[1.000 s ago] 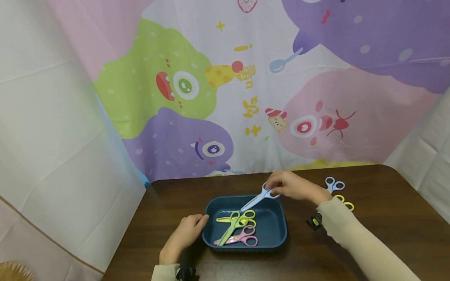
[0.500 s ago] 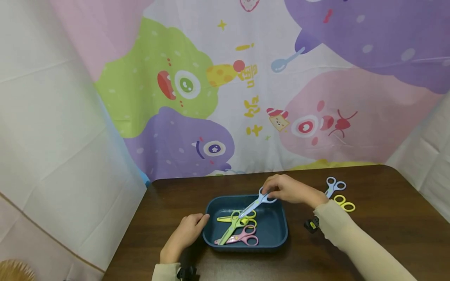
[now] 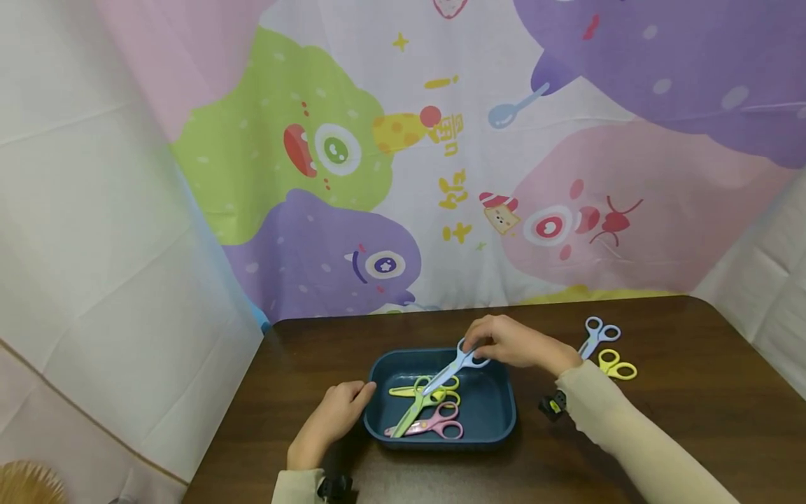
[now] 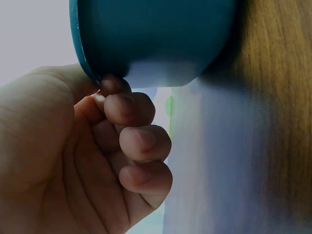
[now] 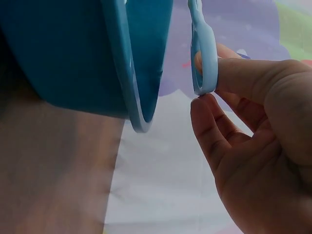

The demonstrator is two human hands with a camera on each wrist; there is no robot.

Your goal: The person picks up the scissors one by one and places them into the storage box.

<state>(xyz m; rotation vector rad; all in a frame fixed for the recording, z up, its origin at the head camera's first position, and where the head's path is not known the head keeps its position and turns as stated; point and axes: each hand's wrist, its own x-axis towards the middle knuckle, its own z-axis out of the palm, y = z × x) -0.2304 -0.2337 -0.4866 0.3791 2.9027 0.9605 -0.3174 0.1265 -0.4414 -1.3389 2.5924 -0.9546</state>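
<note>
My right hand (image 3: 508, 341) pinches the handle loops of light blue scissors (image 3: 448, 372), whose blades slant down over the dark blue plastic tray (image 3: 504, 439). In the right wrist view, thumb and fingers grip one loop (image 5: 208, 63) above the tray's rim. Inside the tray lie green scissors (image 3: 412, 413), yellow scissors (image 3: 403, 391) and pink scissors (image 3: 434, 424); the blue blades overlap the green handle. At the tray's left end, my left hand (image 3: 334, 414) holds the rim, thumb on top and fingers curled against the outer wall (image 4: 146, 29).
Right of the tray, another pair of light blue scissors (image 3: 595, 336) and another yellow pair (image 3: 617, 366) lie on the brown wooden table (image 3: 693, 392), partly behind my right wrist. A cartoon-printed curtain (image 3: 466, 280) hangs along the table's back edge.
My right hand has moved left and slightly down with the light blue scissors, bringing their blades over the green pair. The left hand has stayed at the tray's rim.
</note>
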